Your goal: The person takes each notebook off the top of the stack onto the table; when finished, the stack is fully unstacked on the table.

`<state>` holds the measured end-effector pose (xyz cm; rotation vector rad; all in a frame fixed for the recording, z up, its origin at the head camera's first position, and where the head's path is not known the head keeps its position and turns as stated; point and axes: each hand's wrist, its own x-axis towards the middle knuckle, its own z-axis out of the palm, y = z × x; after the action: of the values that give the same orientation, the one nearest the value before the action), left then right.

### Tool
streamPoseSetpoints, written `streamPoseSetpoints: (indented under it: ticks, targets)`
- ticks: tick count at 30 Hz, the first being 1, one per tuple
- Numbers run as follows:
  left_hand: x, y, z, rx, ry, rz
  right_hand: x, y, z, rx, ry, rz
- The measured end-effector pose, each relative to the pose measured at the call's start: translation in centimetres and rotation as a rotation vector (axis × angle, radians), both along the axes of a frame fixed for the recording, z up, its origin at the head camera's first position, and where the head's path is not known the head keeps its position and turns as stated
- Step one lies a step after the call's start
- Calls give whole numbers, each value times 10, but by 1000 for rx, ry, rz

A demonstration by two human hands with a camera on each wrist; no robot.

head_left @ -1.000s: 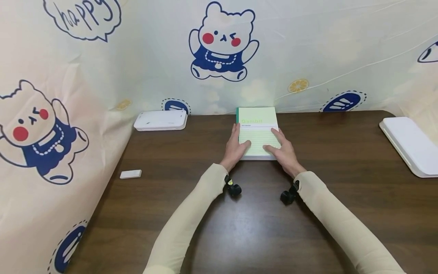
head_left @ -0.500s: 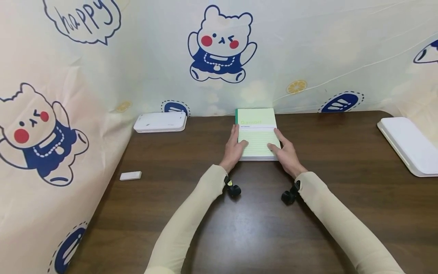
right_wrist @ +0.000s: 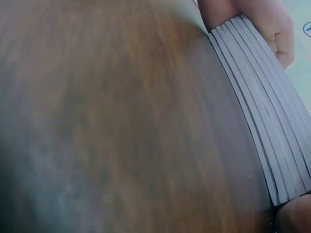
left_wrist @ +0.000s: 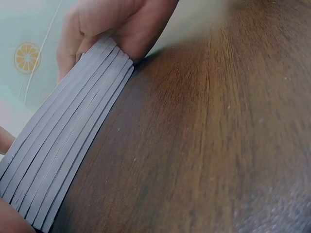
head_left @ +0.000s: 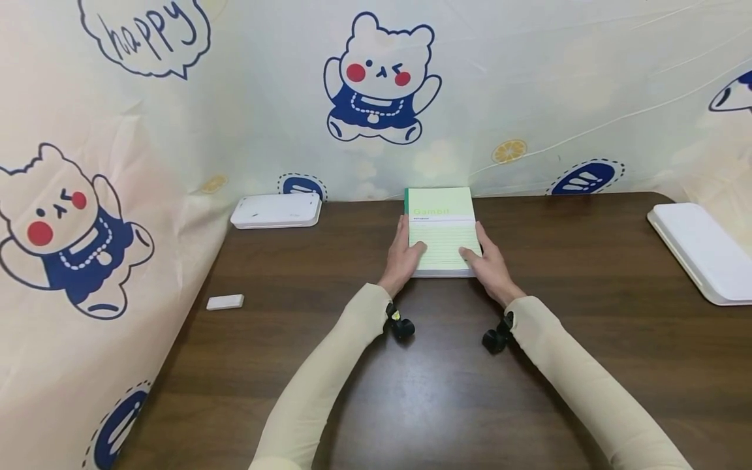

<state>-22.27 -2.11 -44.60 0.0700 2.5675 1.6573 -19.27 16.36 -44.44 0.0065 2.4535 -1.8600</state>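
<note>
A neat stack of pale green notebooks (head_left: 443,238), the top one marked "Gambit", lies at the far middle of the table. My left hand (head_left: 402,258) grips its left side, thumb over the top cover and fingers along the edge. On the opposite side my right hand (head_left: 491,266) holds it likewise, its thumb on the cover's lower right. Up close in the left wrist view, the notebooks' page edges (left_wrist: 68,131) show as several grey layers between the two hands. The right wrist view has the same layered edges (right_wrist: 265,111) above the wood.
A flat white case (head_left: 276,211) sits at the back left corner of the brown table (head_left: 423,405). Nearer on the left lies a small white block (head_left: 225,302). A larger white slab-like box (head_left: 705,251) is at the right edge. Bear-printed cloth (head_left: 252,98) hangs behind.
My right hand's fingers have slid from the top cover outward to the stack's right side, its thumb drawing back slightly right. The left thumb has pulled back a little. The notebooks stay nearly in place.
</note>
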Motion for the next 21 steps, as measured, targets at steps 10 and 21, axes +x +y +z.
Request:
streamPoseSetpoints:
  ticks: [10, 21]
  targets:
    - [-1, 1, 0, 15, 22, -19, -1, 0, 0, 29, -4, -15]
    - [-5, 7, 30, -49, 152, 37, 0, -1, 0, 24, 8, -25]
